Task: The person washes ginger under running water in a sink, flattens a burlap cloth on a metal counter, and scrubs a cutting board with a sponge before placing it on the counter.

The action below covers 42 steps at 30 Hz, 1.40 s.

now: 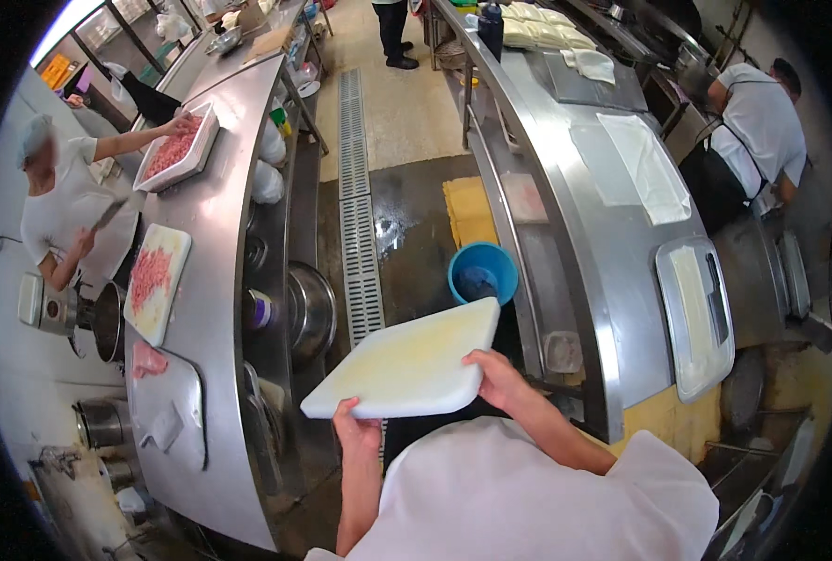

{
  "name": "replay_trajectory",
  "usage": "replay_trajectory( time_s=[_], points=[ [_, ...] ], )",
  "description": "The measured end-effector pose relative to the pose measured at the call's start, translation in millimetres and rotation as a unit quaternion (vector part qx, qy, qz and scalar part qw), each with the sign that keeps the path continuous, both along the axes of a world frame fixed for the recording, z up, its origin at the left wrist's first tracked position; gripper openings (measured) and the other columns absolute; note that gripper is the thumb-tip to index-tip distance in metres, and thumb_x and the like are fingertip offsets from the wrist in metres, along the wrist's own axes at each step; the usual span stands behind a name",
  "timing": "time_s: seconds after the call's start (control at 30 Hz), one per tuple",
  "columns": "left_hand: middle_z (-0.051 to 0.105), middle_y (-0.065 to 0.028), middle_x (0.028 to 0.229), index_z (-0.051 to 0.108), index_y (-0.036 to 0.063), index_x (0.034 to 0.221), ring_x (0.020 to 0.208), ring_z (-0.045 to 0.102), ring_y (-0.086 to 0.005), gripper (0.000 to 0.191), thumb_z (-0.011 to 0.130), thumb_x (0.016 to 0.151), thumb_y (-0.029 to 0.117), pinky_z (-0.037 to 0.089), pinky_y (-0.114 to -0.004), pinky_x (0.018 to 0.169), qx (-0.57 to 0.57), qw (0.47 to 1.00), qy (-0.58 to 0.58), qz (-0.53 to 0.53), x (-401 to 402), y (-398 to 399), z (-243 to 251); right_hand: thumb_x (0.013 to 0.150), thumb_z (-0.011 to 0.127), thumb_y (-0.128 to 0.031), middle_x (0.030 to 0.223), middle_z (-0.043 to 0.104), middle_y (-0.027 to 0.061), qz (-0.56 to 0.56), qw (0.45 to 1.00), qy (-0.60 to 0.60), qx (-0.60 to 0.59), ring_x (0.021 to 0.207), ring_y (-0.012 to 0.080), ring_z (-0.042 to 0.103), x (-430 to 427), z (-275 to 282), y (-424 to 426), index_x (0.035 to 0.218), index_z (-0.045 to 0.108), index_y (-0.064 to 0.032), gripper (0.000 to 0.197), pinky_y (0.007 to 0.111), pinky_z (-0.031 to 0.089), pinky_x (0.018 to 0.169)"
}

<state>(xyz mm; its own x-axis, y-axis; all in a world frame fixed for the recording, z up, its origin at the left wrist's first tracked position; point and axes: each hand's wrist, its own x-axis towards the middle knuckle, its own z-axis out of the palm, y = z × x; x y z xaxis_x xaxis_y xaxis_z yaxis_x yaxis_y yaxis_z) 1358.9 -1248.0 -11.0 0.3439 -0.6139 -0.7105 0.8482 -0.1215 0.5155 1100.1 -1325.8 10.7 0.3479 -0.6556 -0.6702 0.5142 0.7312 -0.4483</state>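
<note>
Both my hands carry a thick white plastic cutting board (409, 361) with yellowish staining on its face, tilted in front of my body above the aisle floor. At the board's near left edge, my left hand (358, 424) grips with the thumb on top. My right hand (496, 379) holds the right edge, thumb also on top. The fingers beneath the board are hidden. Just past its far right corner a blue plastic bucket (482, 272) stands on the floor, with something dark in it.
Left steel counter (212, 280): a board with chopped meat (153, 277), a basket of diced meat (174, 151) and a tray (170, 407). A co-worker with a knife stands behind it. Right steel counter (584, 182): plastic sheets and a tray (696, 315). A floor drain (363, 259) runs between them.
</note>
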Motion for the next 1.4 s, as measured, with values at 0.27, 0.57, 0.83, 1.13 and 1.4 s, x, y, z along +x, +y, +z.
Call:
replay_trajectory(
  time_s=[0.27,0.57,0.83,1.13,1.4],
  points=[
    [0.06,-0.0106,0.111,0.052,0.0055,0.119,0.102,0.061,-0.0292,0.051,0.063,0.07,0.007,0.055,-0.049,0.082,-0.015,0.99,0.035,-0.132,52,-189,23,0.077,0.06,-0.012,0.12,0.059,0.0147,-0.137,0.99,-0.023,0.0,0.112,0.0284,0.058,41,2,-113,0.128,0.047,0.0036,0.055,0.041,0.046,0.099],
    [0.06,-0.0108,0.101,0.055,0.0031,0.107,0.087,0.063,-0.0267,0.038,0.064,0.07,0.004,0.055,-0.043,0.068,-0.012,0.986,0.004,-0.168,60,-426,-1,0.073,0.06,-0.006,0.121,0.058,0.0151,-0.175,0.981,-0.078,0.018,0.113,0.0294,0.058,58,-14,-327,0.129,0.047,0.0013,0.058,0.042,0.046,0.1],
    [0.06,-0.0111,0.114,0.053,0.0019,0.113,0.105,0.061,-0.0273,0.042,0.065,0.072,0.007,0.056,-0.044,0.085,-0.033,0.985,-0.011,-0.172,96,-601,13,0.071,0.061,-0.004,0.121,0.057,0.0139,-0.12,0.986,-0.104,0.048,0.112,0.0299,0.057,79,-4,-525,0.128,0.047,0.0017,0.06,0.04,0.046,0.1],
    [0.064,-0.0105,0.111,0.053,0.0013,0.119,0.098,0.065,-0.0249,0.042,0.064,0.08,0.01,0.056,-0.043,0.082,-0.114,0.982,0.009,-0.149,152,-792,17,0.067,0.059,-0.006,0.124,0.053,0.013,-0.103,0.988,-0.021,-0.111,0.116,0.0293,0.053,135,7,-744,0.135,0.04,-0.0047,0.071,0.041,0.045,0.099],
    [0.061,-0.0095,0.118,0.05,0.0004,0.126,0.107,0.06,-0.0238,0.056,0.066,0.084,0.033,0.05,-0.038,0.089,-0.204,0.959,-0.088,-0.177,214,-993,26,0.058,0.06,-0.009,0.119,0.057,0.0146,-0.135,0.974,-0.003,-0.18,0.111,0.0315,0.057,176,33,-941,0.133,0.042,-0.0008,0.077,0.041,0.049,0.095]
  ],
)
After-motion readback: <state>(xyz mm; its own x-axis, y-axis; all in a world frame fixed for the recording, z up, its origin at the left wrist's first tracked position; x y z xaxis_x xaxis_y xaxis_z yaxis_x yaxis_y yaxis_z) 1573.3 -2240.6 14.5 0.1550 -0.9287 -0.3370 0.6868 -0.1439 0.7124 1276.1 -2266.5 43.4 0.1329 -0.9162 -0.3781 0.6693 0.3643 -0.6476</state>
